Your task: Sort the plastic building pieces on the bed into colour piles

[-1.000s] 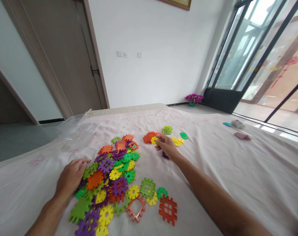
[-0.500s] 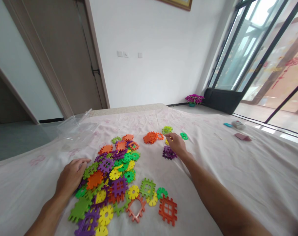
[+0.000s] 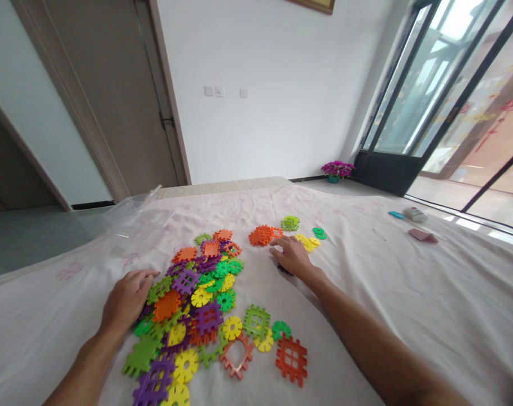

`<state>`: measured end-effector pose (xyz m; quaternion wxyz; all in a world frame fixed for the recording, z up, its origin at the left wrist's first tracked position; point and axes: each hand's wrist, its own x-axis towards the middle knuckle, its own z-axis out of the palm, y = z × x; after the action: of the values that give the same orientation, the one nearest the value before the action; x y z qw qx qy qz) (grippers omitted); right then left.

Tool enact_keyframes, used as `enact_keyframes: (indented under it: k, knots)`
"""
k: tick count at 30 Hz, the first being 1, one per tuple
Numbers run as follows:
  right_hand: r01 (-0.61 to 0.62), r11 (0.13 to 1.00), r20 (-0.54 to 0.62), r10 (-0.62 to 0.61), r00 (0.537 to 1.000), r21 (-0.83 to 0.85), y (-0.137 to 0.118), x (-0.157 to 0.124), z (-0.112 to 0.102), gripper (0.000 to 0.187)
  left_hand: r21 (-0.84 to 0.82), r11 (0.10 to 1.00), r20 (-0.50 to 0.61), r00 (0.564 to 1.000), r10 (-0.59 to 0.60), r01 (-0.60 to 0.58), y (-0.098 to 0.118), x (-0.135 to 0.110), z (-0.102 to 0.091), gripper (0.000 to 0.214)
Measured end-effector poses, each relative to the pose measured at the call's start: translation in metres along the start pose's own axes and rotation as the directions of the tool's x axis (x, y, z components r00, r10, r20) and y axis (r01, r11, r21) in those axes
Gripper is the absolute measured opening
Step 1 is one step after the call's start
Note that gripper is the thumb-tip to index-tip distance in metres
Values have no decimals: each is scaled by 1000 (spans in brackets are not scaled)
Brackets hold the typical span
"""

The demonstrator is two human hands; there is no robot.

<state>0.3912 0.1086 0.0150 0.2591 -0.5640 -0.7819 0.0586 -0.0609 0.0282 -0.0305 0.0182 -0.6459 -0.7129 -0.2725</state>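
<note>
A mixed pile of plastic interlocking building pieces (image 3: 207,317) in purple, green, orange and yellow lies before me, square plates and round notched discs. At its left edge rests my left hand (image 3: 128,296), fingers loosely stretched against the pieces and holding nothing visible. My right hand (image 3: 293,256) hovers low over the cloth with its fingers apart and no piece showing in them. It mostly covers the small purple stack (image 3: 285,270). Just beyond its fingertips sits an orange stack (image 3: 260,235). Yellow discs (image 3: 309,243) lie right beside its far side.
Light-green pieces (image 3: 290,223) and green discs (image 3: 319,233) form small groups farther back. A clear plastic bag (image 3: 137,223) is at the left of the pink-patterned sheet (image 3: 366,293). A pink folded item (image 3: 422,235) and a white packet (image 3: 415,214) lie at the right.
My right hand has moved left and toward me, off the yellow discs and over the purple stack. More yellow discs now show. My left hand stays by the pile.
</note>
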Motion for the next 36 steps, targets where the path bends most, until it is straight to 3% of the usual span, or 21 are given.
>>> enact_keyframes:
  k: [2,5,8,10,11,14,17,23,28,32,34,36]
  knots:
    - [117,992,32,-119,992,51,-17,-4,-4,23,-2,1000,39,999,-1,1,-2,1,1,38]
    - [195,943,268,-268,925,271,-41,-11,-7,27,-1,1000,57,998,-5,5,-4,2,1,39]
    - [263,870,488,-458,743,416,-58,-19,-6,46,1,1000,44,999,-5,5,-3,1,0,38]
    - [384,820,517,-568,641,425,-65,-23,-6,56,1,1000,38,999,-6,6,-1,1,0,38]
    - [436,801,513,-598,616,410,-67,-25,-6,58,0,1000,38,999,-6,6,-1,1,0,37]
    - [477,798,535,-602,594,369,-70,-26,-7,48,-3,1000,49,999,-11,11,-1,1,0,38]
    - [399,847,611,-530,589,351,-72,-26,-8,35,-8,1000,60,998,-21,21,-2,1,1,38]
    - [368,860,644,-509,572,353,-73,-29,-9,45,-15,1000,68,998,-15,17,-5,2,2,38]
    - [164,912,742,-401,537,375,-72,-28,-10,26,-13,1000,74,997,-28,29,-3,1,2,38]
    - [255,900,731,-436,526,353,-76,-27,-16,47,-13,1000,60,998,-19,20,-1,1,1,38]
    - [280,904,746,-426,512,324,-77,-27,-18,45,-9,1000,49,999,-19,20,-2,1,1,37]
    - [229,919,766,-393,508,319,-76,-28,-18,39,-14,1000,49,999,-16,16,-3,1,1,38]
